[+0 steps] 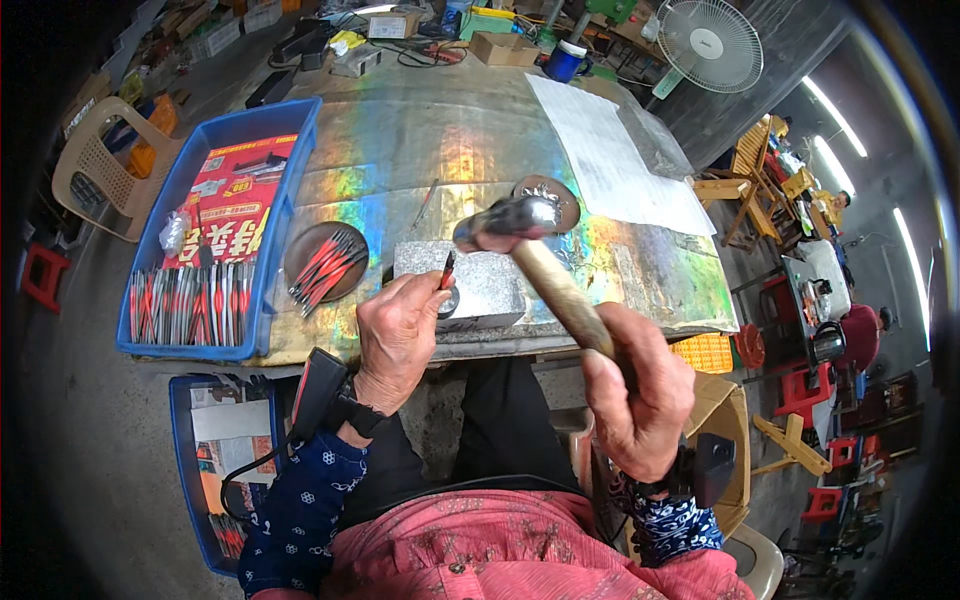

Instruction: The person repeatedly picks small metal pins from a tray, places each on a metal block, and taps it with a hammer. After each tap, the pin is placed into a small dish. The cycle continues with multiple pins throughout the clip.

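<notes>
My left hand is closed on a small slim red-and-black piece, holding it upright at the grey metal block on the table's near edge. Whether the piece touches the block I cannot tell. My right hand grips the wooden handle of a hammer. Its dark steel head is raised over the block, slightly blurred. Left of the block, a round brown dish holds several slim red-and-black pieces. Partly behind the hammer head stands a small round dish with tiny shiny metal parts.
A blue tray at the left carries rows of red-and-grey pieces. White sheets lie on the right of the table, a blue mug and fan beyond. Another blue bin sits low left, a cardboard box low right.
</notes>
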Action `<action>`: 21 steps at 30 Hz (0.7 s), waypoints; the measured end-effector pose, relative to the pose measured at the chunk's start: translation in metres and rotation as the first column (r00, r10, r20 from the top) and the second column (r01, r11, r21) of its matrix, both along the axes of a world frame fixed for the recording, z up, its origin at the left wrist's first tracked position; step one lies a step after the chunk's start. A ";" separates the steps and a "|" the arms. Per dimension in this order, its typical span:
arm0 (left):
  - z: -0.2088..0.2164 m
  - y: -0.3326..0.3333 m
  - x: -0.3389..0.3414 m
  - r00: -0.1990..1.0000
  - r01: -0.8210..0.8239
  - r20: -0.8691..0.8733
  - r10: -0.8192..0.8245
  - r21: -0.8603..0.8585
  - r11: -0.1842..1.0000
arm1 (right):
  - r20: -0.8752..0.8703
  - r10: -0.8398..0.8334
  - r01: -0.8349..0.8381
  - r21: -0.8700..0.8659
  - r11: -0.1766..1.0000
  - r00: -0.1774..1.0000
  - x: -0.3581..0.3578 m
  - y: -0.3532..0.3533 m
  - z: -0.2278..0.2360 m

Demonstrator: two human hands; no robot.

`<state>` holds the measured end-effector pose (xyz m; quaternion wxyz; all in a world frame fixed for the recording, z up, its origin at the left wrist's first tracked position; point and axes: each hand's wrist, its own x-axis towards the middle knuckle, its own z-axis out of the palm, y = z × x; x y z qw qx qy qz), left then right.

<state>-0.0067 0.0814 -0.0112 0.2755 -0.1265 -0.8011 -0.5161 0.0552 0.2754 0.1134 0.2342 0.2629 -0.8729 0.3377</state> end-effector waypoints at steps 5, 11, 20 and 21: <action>0.000 0.001 0.000 1.000 -0.005 -0.018 0.005 -0.004 1.000 | 0.033 -0.037 0.036 0.050 0.998 0.999 0.008 0.001 0.018; 0.000 0.001 0.000 1.000 0.008 0.014 -0.009 0.025 1.000 | -0.069 -0.005 0.001 -0.056 0.998 0.998 -0.001 -0.007 0.009; -0.001 -0.002 -0.001 1.000 0.003 -0.008 -0.003 -0.019 1.000 | 0.164 -0.028 0.017 0.069 0.997 0.986 -0.009 -0.006 0.010; -0.001 -0.001 -0.001 1.000 0.010 -0.002 -0.010 -0.006 1.000 | 0.078 0.000 -0.002 0.028 1.000 0.997 -0.006 -0.006 0.017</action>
